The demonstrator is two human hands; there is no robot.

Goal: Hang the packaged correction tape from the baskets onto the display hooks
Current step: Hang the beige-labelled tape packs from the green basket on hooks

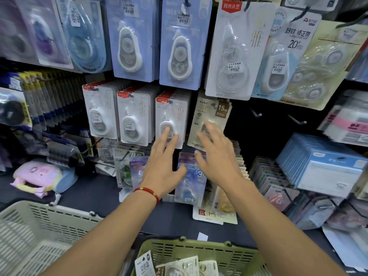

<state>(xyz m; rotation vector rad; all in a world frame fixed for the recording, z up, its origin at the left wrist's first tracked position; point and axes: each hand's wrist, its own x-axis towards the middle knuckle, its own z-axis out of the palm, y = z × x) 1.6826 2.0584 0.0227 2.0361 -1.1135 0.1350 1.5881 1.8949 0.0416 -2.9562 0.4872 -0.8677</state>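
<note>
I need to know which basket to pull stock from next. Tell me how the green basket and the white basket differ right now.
The green basket sits at bottom centre, between the forearms; the white basket sits at bottom left. The green basket holds packaged correction tape; no packs show in the visible part of the white basket. The green basket is olive green, the white basket off-white. Both are slotted plastic shopping baskets below the display hooks.

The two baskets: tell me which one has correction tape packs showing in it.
The green basket at bottom centre, with packs inside. The white basket at the left shows only bare mesh.
</note>
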